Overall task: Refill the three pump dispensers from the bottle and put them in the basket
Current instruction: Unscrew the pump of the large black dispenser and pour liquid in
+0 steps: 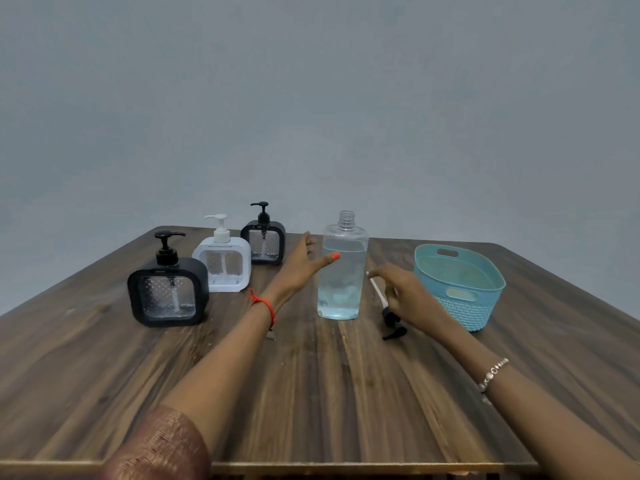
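Head view, early stage of the refill. A clear refill bottle (pixel 341 271), uncapped and holding pale blue liquid to well above half, stands upright near the middle of the wooden surface (pixel 311 393). Its black pump head (pixel 390 318), with the white dip tube attached, lies on the surface just to the bottle's right. The left hand (pixel 304 261) is spread at the bottle's left side, fingers straight and thumb laid across the front of the bottle, not yet closed round it. The right hand (pixel 405 289) hangs over the detached pump head with fingers loosely extended and gripping nothing; whether a fingertip touches the tube end cannot be told. To the left stand the near black dispenser (pixel 168 292), the white dispenser (pixel 223 265) and the far black dispenser (pixel 263 242), all upright in a diagonal row with their pumps screwed on and their windows showing little or no liquid. The teal basket (pixel 467 313) sits to the right, with nothing visible in it. Judged progress: only the bottle has been opened; opening, filling and re-closing each of the three dispensers, and placing all three in the basket, remain to be done.
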`<state>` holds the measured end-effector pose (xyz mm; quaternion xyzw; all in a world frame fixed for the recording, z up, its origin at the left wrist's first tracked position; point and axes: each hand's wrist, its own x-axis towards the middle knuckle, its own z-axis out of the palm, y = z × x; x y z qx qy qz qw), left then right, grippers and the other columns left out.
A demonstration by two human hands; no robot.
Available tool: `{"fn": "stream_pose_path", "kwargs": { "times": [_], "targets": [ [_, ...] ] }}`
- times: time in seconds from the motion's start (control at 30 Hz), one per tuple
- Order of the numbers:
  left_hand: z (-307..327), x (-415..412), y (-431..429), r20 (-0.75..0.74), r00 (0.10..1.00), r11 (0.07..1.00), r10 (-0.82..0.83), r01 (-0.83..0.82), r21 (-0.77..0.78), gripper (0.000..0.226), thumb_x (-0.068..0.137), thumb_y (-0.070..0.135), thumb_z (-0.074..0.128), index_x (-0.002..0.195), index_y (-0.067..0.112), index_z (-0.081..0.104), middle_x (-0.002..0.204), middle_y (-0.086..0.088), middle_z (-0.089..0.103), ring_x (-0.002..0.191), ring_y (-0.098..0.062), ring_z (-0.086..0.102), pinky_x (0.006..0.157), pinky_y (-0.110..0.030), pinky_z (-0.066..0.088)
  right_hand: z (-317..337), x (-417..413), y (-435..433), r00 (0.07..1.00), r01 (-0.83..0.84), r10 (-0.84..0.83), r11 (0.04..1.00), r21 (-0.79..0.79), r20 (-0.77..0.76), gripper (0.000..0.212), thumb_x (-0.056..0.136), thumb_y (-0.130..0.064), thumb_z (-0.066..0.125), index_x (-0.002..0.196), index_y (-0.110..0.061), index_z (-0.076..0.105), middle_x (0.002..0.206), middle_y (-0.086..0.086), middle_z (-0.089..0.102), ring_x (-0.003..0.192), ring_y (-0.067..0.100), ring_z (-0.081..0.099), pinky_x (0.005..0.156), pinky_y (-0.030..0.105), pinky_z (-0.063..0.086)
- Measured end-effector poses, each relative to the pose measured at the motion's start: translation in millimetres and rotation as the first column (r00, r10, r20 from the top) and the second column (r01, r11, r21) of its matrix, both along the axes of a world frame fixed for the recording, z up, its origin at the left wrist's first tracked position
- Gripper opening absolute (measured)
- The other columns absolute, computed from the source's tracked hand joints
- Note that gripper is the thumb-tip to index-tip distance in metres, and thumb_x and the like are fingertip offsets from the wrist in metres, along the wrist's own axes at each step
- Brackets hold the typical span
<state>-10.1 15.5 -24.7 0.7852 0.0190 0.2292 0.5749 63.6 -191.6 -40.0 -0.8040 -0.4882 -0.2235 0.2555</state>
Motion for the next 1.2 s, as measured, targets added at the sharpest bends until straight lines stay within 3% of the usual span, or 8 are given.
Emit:
{"fn": "stream_pose_path", "kwargs": {
  "times": [0.17,0.3,0.53,0.73,0.87,0.97,1.13,1.2],
  "targets": [
    [16,-37,32,0.1,0.986,0.99,0.134,-0.137,0.029,0.072,0.083,0.033,0.067,0.14,0.008,0.031,0.134,-0.015,0.047,0.125,-0.026,0.047,0.105,-0.039,0.04,19,-36,52,0.986,-0.159,0.144,0.955,0.248,0.078,0.03,0.076,0.013,0.053,0.097,-0.004,0.066,0.092,0.008,0.069,0.079,0.013,0.062,0.073,0.014,0.044],
    [23,-78,62,0.237,0.935,0.961,0.263,-0.276,0.023,0.052,0.085,0.025,0.066,0.131,0.012,0.044,0.124,-0.001,0.056,0.115,-0.012,0.053,0.095,-0.022,0.044,26,-74,113,0.959,-0.279,0.28,0.914,0.296,0.038,0.025,0.079,0.006,0.054,0.098,-0.005,0.065,0.09,0.008,0.068,0.078,0.012,0.06,0.068,0.014,0.045],
    [-4,-148,123,0.428,0.737,0.821,0.523,-0.571,-0.019,0.047,0.084,0.027,0.065,0.126,0.017,0.046,0.13,0.005,0.049,0.121,-0.006,0.045,0.095,-0.019,0.038,23,-114,216,0.88,-0.221,0.331,0.92,0.324,-0.339,0.038,0.084,-0.016,0.062,0.12,-0.01,0.051,0.118,0.004,0.055,0.102,0.013,0.051,0.084,0.024,0.042],
    [-40,-169,167,0.118,0.778,0.784,0.617,-0.621,-0.003,0.076,0.084,0.037,0.064,0.144,0.013,0.024,0.151,-0.003,0.028,0.138,-0.015,0.027,0.113,-0.032,0.025,10,-125,270,0.77,-0.139,0.232,0.97,0.198,-0.595,0.062,0.077,-0.021,0.072,0.13,-0.007,0.043,0.126,0.008,0.05,0.117,0.022,0.047,0.094,0.031,0.04],
    [-55,-164,184,-0.078,0.836,0.837,0.542,-0.546,-0.037,0.095,0.076,0.045,0.07,0.147,0.013,0.015,0.153,-0.006,0.025,0.14,-0.021,0.028,0.116,-0.04,0.024,2,-129,282,0.737,-0.179,0.26,0.965,0.19,-0.623,0.037,0.079,-0.008,0.07,0.111,0.001,0.055,0.097,0.008,0.059,0.092,0.018,0.055,0.071,0.022,0.04],
    [-58,-158,188,-0.139,0.87,0.872,0.474,-0.486,-0.068,0.121,0.053,0.061,0.077,0.147,0.012,0.017,0.146,-0.008,0.039,0.132,-0.021,0.041,0.112,-0.044,0.033,2,-127,283,0.72,-0.185,0.273,0.962,0.203,-0.638,0.036,0.079,-0.007,0.07,0.111,0.001,0.056,0.105,0.012,0.062,0.092,0.017,0.055,0.078,0.023,0.04],
    [-48,-141,182,-0.067,0.89,0.887,0.45,-0.455,-0.081,0.087,0.072,0.023,0.078,0.142,0.008,0.028,0.143,-0.01,0.042,0.125,-0.022,0.048,0.107,-0.037,0.039,10,-113,269,0.712,-0.192,0.26,0.966,0.176,-0.652,0.049,0.077,-0.008,0.072,0.122,-0.003,0.054,0.119,0.007,0.059,0.105,0.018,0.054,0.086,0.026,0.041],
    [-40,-133,175,-0.021,0.903,0.897,0.429,-0.429,-0.111,0.071,0.071,0.013,0.078,0.132,0.003,0.042,0.129,-0.011,0.054,0.106,-0.017,0.059,0.091,-0.023,0.049,16,-106,256,0.691,-0.204,0.271,0.962,0.179,-0.67,0.053,0.077,-0.01,0.072,0.125,-0.006,0.051,0.12,0.003,0.056,0.107,0.018,0.052,0.089,0.028,0.042]
  ]
}}
